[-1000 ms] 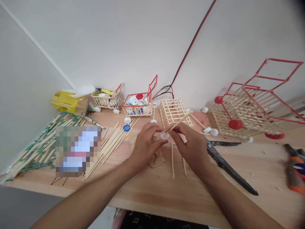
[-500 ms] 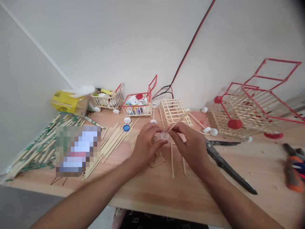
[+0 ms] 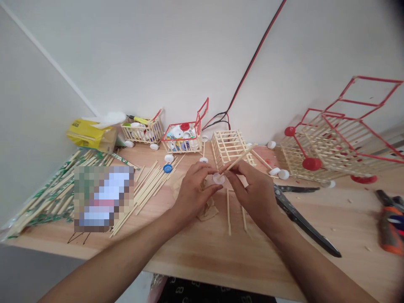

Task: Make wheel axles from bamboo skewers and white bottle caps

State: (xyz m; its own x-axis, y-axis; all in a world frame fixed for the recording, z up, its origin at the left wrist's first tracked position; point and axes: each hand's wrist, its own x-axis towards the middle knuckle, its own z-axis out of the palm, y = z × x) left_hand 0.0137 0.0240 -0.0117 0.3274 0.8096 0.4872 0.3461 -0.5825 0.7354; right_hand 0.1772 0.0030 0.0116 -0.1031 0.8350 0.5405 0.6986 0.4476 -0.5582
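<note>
Between thumb and fingers, my left hand pinches a whitish bottle cap. My right hand is closed on a wooden stick, whose lower end meets the cap and whose upper end slants up to the right. Whether the end is fixed to the cap I cannot tell. Beneath my hands lies a crumpled tan piece, with a thin stick beside it. Behind them stands a bare stick frame. Black scissors lie right of my right hand.
Loose sticks and wrapped chopsticks cover the left side, with a blue cap nearby. At the back stand small stick carts holding caps. A larger cart with red wheels is at right, near orange-handled pliers.
The stick has tilted slightly lower toward the right. Both hands keep nearly the same place and grip, and the view has shifted slightly.
</note>
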